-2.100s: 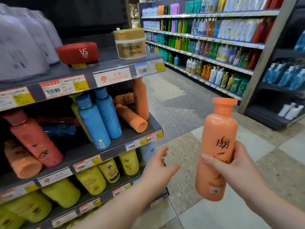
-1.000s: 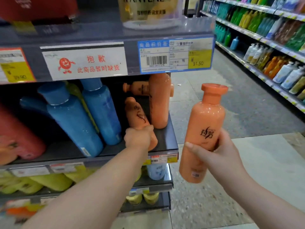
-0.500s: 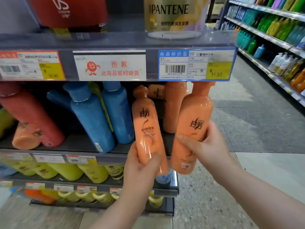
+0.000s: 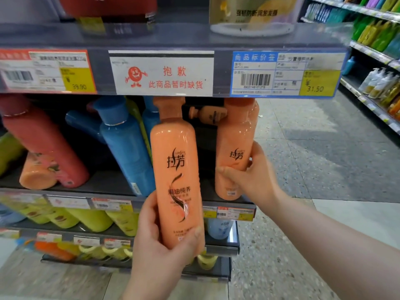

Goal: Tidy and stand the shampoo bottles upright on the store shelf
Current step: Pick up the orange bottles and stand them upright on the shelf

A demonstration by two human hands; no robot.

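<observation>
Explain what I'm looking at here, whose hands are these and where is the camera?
There's no machine: a person wears a camera on their head, so the one picture looks forward and down at their own hands. The left hand holds an orange shampoo bottle upright in front of the store shelf. The right hand grips a second orange bottle standing at the shelf's right end. Behind it a small orange bottle lies on its side. Further left, blue bottles lean and a red bottle lies tipped.
</observation>
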